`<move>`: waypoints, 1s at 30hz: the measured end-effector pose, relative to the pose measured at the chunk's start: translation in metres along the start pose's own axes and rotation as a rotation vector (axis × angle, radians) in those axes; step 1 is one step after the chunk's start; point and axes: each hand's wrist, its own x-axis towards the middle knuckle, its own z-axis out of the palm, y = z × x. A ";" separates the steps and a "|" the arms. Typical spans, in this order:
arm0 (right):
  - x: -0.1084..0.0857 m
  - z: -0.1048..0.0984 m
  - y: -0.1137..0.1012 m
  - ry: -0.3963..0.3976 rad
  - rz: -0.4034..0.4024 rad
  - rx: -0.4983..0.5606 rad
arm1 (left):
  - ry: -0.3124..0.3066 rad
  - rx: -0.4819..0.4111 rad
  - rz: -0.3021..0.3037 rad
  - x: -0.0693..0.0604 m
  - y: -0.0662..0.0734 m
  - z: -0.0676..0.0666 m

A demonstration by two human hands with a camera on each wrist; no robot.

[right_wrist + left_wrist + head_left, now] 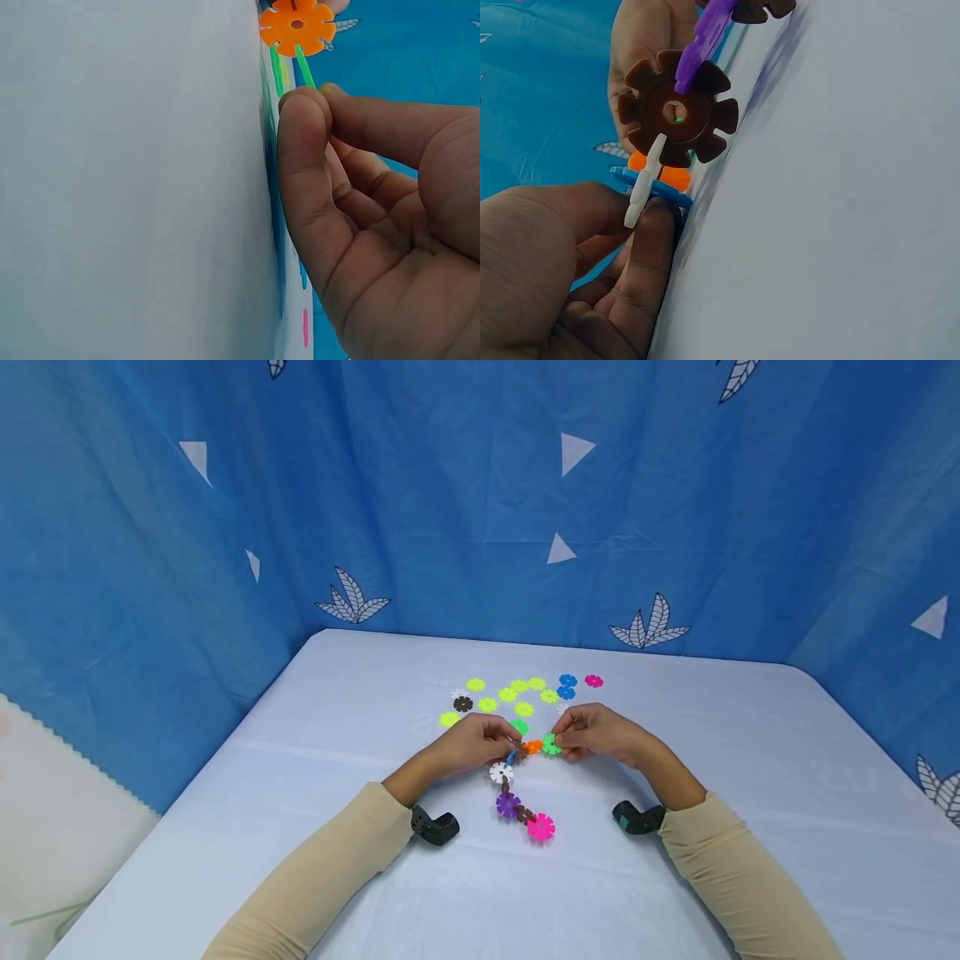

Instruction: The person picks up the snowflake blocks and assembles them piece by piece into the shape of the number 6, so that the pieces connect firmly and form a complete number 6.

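Note:
My left hand [476, 742] pinches a chain of slotted, flower-shaped plastic discs near its blue disc [676, 196]; the fingertips partly hide the exact grip. From there the chain runs toward me through a white disc [501, 772], a brown disc [649, 112], a purple disc [507, 805] and another brown one to a pink disc [541, 827]. On the other side an orange disc [298, 28] sticks out. Between thumb and forefinger, my right hand [603, 735] pinches a green disc [551, 744], whose edge meets the orange disc's rim at a slot.
Loose discs lie beyond the hands: several yellow ones [507, 694], a dark brown one [462, 703], blue ones [567, 680], a pink one [594, 681] and a green one [520, 727]. The white table [300, 727] ends at a blue curtain [480, 502].

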 end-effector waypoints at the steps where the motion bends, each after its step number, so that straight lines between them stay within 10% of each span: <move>1: 0.000 0.000 0.000 -0.001 -0.001 0.003 | 0.000 -0.002 -0.002 0.000 0.000 0.000; 30: 0.003 0.011 0.002 0.000 -0.016 0.014 | 0.039 -0.046 0.012 -0.003 0.004 0.003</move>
